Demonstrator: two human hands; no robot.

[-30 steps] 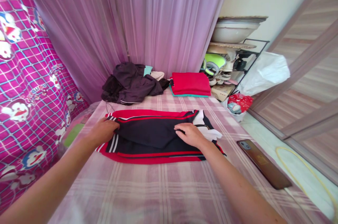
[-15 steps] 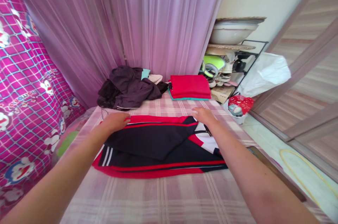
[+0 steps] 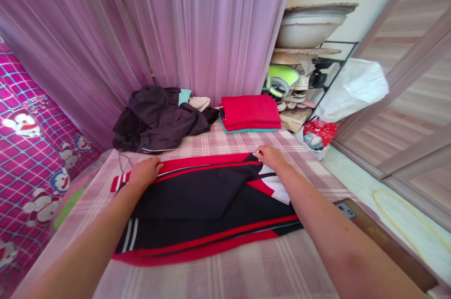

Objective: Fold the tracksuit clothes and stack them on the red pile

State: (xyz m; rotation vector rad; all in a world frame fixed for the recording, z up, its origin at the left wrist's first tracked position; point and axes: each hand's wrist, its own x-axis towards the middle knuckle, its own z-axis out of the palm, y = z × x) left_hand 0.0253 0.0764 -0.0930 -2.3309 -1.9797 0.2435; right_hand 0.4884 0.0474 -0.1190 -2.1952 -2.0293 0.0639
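Note:
A dark, red and white track jacket (image 3: 197, 195) lies folded lengthwise on a plaid cloth. White stripes mark its cuffs at the left end, and the white part is at the right. My left hand (image 3: 146, 172) has its fingers closed on the red far edge, toward the left end. At the far right corner, my right hand (image 3: 270, 156) pinches the fabric between thumb and fingers. My right forearm hides part of the jacket's right end, and my left arm covers some of the cuff area.
Behind the jacket are a heap of dark clothes (image 3: 162, 120) and a red folded stack (image 3: 251, 113) with a teal piece underneath. A phone (image 3: 347, 210) lies right of my right forearm. A rack (image 3: 331, 88) with shoes and basins stands at back right, beside purple curtains (image 3: 211, 31).
The view has shifted slightly. My left hand has moved a little left along the jacket's far edge, and the striped cuff beyond it now shows. My right hand keeps to its corner.

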